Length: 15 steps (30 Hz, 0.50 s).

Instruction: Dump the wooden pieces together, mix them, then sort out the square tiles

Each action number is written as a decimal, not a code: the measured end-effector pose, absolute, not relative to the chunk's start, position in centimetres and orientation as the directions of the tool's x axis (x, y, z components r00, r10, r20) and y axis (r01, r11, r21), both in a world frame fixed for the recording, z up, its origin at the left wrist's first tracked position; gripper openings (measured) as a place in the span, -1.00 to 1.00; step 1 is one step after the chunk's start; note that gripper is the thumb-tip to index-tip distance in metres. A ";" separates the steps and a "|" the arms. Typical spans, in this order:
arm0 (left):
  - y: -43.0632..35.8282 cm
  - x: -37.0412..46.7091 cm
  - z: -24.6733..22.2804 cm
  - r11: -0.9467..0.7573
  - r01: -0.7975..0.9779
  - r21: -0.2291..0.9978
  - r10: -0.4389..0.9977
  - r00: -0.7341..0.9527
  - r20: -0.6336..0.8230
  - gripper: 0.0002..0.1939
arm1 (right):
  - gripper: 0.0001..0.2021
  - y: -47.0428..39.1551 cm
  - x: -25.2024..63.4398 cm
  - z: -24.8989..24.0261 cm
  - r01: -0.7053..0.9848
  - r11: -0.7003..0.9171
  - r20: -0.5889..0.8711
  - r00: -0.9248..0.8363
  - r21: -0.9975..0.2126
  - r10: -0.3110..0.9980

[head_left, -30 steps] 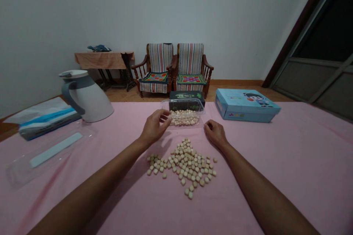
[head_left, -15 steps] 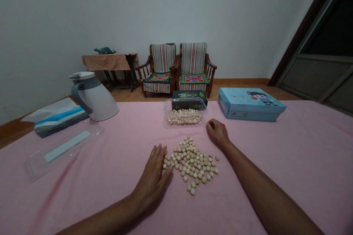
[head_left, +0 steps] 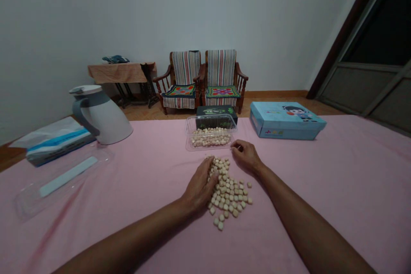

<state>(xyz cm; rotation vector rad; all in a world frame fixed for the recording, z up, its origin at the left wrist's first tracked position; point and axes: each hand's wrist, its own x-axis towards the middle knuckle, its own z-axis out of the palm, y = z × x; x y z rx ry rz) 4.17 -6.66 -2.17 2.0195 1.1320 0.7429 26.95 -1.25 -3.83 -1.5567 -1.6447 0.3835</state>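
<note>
Left hand (head_left: 199, 184) half open, fingers extended and thumb apart, cupped against the left side of a heap of pale cubes (head_left: 229, 195) on the pink-covered surface (head_left: 154, 167). Right hand (head_left: 245, 154) loosely curled by the near right corner of a clear container (head_left: 212, 148); cannot tell whether it grips anything. Container, beyond the heap, holds more pale pieces (head_left: 212, 137), black box (head_left: 216, 111) behind.

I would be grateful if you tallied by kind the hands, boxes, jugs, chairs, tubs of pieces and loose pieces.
Left hand and right hand: 2
Black box and blue box: 2
Jug: 1
Left chair and right chair: 2
Tub of pieces: 1
Loose pieces: too heaped and hidden to count
Total, without loose pieces: 8
</note>
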 end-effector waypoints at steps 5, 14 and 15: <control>-5.6 2.8 -2.3 -0.362 0.499 0.787 0.913 0.362 0.190 -0.46 | -0.76 -1.6 26.4 -2.9 0.595 0.313 0.223 -0.221 -0.740 0.949; -4.4 1.4 -2.8 -0.417 0.564 0.712 0.908 0.291 0.301 -0.54 | -0.84 -2.4 26.2 -0.7 0.717 0.326 0.079 -0.356 -0.616 0.931; -4.2 1.3 -2.9 -0.425 0.568 0.704 0.905 0.281 0.320 -0.55 | -0.85 -2.4 26.2 0.0 0.716 0.326 0.058 -0.372 -0.617 0.927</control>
